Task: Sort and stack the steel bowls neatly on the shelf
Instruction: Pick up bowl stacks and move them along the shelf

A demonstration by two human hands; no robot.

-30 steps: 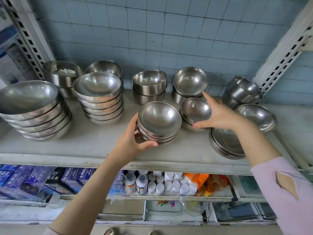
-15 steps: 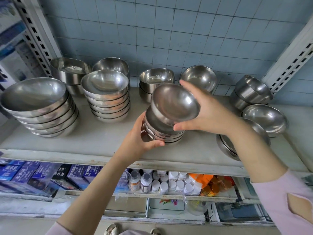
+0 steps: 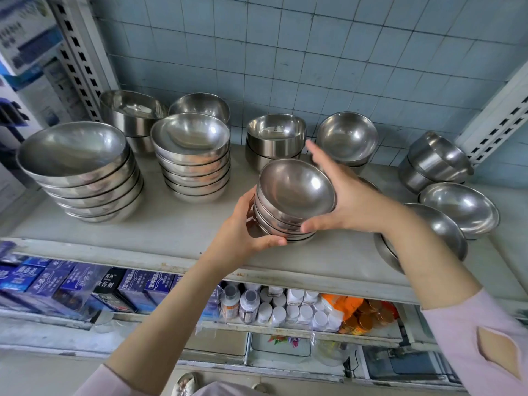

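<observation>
Since the earlier frame you had lowered the bowl [image 3: 297, 187] onto the stack [image 3: 274, 221], where it sat slightly tilted. Your right hand [image 3: 354, 201] held its rim between thumb and outstretched fingers. Your left hand [image 3: 245, 232] gripped the stack's near side on the shelf [image 3: 183, 232]. Taller piles [image 3: 194, 167] stood left of your grip.

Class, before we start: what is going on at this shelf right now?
A person is stacking steel bowls on the shelf. The left hand grips the side of a small stack near the front edge, while the right hand holds the top bowl, tilted, on it. More stacks stand behind and beside.
</observation>
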